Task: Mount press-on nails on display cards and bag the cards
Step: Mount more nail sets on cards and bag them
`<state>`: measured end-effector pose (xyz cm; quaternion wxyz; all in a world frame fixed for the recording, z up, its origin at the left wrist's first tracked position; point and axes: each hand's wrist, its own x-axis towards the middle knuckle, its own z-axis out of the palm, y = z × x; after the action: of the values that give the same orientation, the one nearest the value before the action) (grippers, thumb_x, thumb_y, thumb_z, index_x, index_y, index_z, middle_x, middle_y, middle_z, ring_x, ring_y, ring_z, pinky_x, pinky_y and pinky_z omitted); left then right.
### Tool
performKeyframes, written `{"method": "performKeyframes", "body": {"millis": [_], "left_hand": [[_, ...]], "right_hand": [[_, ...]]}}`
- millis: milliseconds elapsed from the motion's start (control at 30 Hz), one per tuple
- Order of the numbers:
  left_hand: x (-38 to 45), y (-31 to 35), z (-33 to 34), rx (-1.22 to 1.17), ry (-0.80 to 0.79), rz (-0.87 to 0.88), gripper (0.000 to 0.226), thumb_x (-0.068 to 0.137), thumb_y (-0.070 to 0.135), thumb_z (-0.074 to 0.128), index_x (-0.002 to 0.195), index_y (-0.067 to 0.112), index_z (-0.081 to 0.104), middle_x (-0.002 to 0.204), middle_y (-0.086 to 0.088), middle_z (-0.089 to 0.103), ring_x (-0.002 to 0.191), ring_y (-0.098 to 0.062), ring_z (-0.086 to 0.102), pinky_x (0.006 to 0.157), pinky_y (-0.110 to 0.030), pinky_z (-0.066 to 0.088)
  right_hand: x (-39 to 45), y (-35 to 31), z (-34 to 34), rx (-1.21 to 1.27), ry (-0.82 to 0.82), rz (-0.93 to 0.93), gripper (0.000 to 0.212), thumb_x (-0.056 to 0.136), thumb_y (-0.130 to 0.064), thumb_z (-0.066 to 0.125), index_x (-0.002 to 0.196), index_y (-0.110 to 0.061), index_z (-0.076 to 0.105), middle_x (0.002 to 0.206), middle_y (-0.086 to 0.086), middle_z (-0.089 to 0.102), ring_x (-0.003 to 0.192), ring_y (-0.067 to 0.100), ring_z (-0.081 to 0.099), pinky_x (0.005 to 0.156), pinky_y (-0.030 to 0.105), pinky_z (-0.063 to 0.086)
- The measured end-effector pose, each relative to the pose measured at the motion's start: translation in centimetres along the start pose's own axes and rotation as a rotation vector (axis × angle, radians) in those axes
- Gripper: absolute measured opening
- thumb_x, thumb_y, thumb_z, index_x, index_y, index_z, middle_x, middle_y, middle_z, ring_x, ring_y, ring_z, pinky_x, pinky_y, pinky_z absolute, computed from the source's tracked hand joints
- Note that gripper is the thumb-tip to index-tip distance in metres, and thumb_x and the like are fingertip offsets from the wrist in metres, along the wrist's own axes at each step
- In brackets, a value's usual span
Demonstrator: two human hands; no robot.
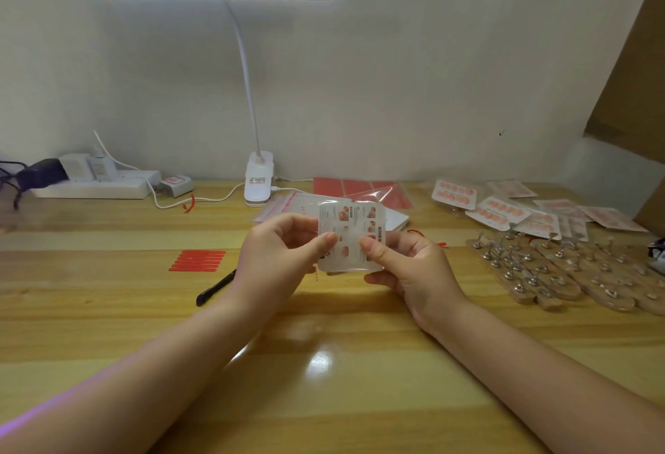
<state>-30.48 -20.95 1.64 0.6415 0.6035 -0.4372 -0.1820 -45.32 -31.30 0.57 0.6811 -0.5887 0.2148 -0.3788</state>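
Note:
Above the middle of the wooden table (108,309), both my hands hold up a display card (351,227) with its printed back toward me, inside a clear bag. My left hand (284,255) pinches its left edge between thumb and fingers. My right hand (403,266) pinches the right side, thumb on the card's face. A pile of finished cards with pink nails (503,214) lies at the back right. Red adhesive strips (198,261) lie to the left of my hands.
Wooden boards with metal nail stands (561,270) cover the right side. Empty clear bags and red sheets (360,189) lie behind the card. A clip lamp (259,183), power strip (93,183) and black pen (216,288) stand or lie at the back and left.

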Motion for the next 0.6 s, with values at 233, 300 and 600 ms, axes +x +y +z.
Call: {"method": "performKeyframes", "body": {"millis": [233, 300, 600], "left_hand": [[0.1, -0.1, 0.1, -0.242, 0.022, -0.132, 0.032, 0.063, 0.027, 0.079, 0.089, 0.011, 0.07, 0.084, -0.005, 0.076, 0.077, -0.018, 0.074, 0.06, -0.02, 0.055], [0.1, -0.1, 0.3, -0.234, 0.018, -0.141, 0.027, 0.069, 0.019, 0.079, 0.091, 0.008, 0.069, 0.085, -0.005, 0.076, 0.078, -0.019, 0.074, 0.061, -0.021, 0.056], [-0.4, 0.3, 1.0, -0.142, -0.009, -0.079, 0.015, 0.08, 0.014, 0.075, 0.094, 0.016, 0.068, 0.082, 0.001, 0.074, 0.072, -0.009, 0.07, 0.06, -0.018, 0.053]], "right_hand": [[0.2, -0.1, -0.1, 0.046, 0.006, 0.022, 0.027, 0.069, -0.032, 0.075, 0.092, -0.018, 0.073, 0.094, 0.006, 0.076, 0.086, 0.021, 0.073, 0.056, 0.023, 0.056], [0.1, 0.0, 0.0, 0.006, -0.018, 0.01, 0.032, 0.068, -0.035, 0.075, 0.096, -0.018, 0.072, 0.096, 0.006, 0.075, 0.086, 0.023, 0.073, 0.056, 0.023, 0.056], [-0.1, 0.1, 0.1, -0.108, -0.038, -0.028, 0.034, 0.071, -0.028, 0.078, 0.101, -0.015, 0.071, 0.092, 0.005, 0.076, 0.083, 0.021, 0.073, 0.059, 0.026, 0.057]]}}
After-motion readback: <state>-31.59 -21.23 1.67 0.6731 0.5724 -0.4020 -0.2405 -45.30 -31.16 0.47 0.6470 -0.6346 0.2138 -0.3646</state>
